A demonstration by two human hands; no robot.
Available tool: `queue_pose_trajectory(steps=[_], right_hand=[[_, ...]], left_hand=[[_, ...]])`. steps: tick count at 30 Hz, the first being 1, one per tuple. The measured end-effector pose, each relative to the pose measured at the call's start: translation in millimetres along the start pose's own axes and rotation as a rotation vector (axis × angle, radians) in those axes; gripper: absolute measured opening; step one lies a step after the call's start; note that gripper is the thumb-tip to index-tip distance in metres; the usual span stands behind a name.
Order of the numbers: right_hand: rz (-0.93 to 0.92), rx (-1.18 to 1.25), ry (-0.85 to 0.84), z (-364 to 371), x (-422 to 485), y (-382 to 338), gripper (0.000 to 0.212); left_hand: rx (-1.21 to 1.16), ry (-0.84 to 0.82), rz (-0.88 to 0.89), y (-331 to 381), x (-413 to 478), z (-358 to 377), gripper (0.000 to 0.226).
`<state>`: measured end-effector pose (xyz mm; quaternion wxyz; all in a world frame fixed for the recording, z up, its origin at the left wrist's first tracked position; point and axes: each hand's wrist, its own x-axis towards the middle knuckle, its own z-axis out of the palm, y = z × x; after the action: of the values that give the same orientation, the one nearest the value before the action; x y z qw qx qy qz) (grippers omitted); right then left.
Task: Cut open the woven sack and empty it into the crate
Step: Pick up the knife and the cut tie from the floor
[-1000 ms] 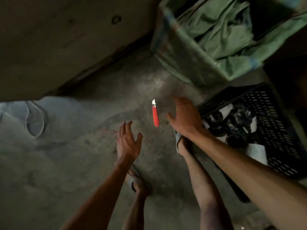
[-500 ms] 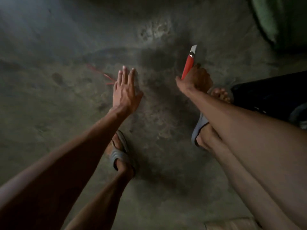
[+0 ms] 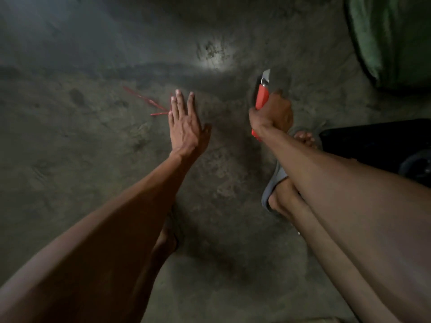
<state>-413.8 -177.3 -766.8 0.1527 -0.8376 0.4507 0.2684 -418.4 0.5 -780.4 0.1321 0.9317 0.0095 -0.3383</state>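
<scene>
My right hand [image 3: 274, 114] is closed around a red utility knife [image 3: 262, 95], whose short blade points up and away from me. My left hand [image 3: 185, 125] hovers over the concrete floor with flat, spread fingers and holds nothing. A corner of the green woven sack [image 3: 391, 38] shows at the top right. Part of the black plastic crate [image 3: 377, 141] lies at the right edge, just beyond my right forearm. Most of both the sack and the crate is out of frame.
Bare concrete floor [image 3: 93, 159] fills the view. Thin red strands [image 3: 149, 102] lie on it just left of my left fingers. My two feet in grey sandals [image 3: 276, 180] stand below my hands.
My right hand has closed on the knife that lay on the floor and lifted it. The view has tilted down, so sack and crate slid to the right edge.
</scene>
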Motion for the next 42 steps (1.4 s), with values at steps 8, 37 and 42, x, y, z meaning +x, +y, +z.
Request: queue_pose_trajectory(steps=[8,37,42], right_hand=[[-0.172,-0.018,-0.040,-174,-135,-1,0.041],[-0.623,0.218,0.246,-746,-366,-70,0.034],[-0.657,0.192,0.276,-767,-362,-104,0.035]], left_hand=[[-0.021,-0.062,-0.049,53,-152,-156,0.089],[-0.202,0.536,0.067,301,-398,-647,0.082],[-0.186,0.594,0.062,299,-380,-682,0.082]])
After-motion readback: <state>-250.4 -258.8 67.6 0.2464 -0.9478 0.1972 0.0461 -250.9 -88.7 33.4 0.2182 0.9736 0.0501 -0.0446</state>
